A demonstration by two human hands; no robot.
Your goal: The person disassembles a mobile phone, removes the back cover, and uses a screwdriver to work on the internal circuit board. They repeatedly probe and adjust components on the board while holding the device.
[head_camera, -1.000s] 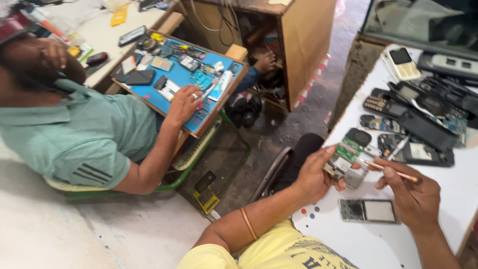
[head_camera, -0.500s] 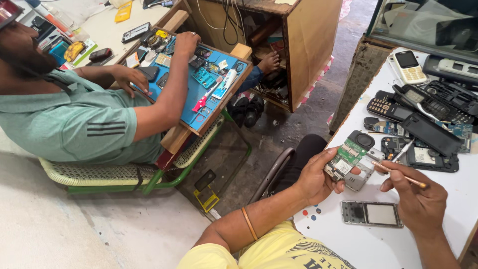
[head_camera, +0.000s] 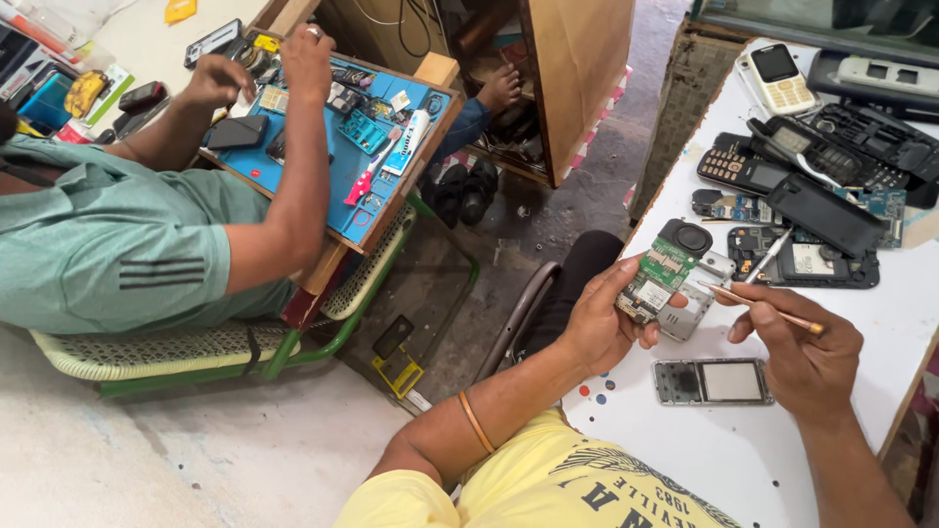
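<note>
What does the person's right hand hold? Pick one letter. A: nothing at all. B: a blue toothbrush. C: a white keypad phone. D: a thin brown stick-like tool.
D: the right hand pinches a thin brown stick-like tool, its tip pointing toward the green circuit board that the left hand holds above the white table.

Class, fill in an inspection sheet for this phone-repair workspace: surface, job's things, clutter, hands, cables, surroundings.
Surface: white table, bare patch near the person.
Job's things: green circuit board and thin wooden-handled tool.
Clutter: loose phone frame, cream keypad phone, dark phone shells.
Hands: left hand grips the board; right hand holds the tool, its tip beside the board.
Cables: thin wires hanging inside a wooden cabinet.
Surroundings: a co-worker in a green shirt at a blue work mat; concrete floor.
</note>
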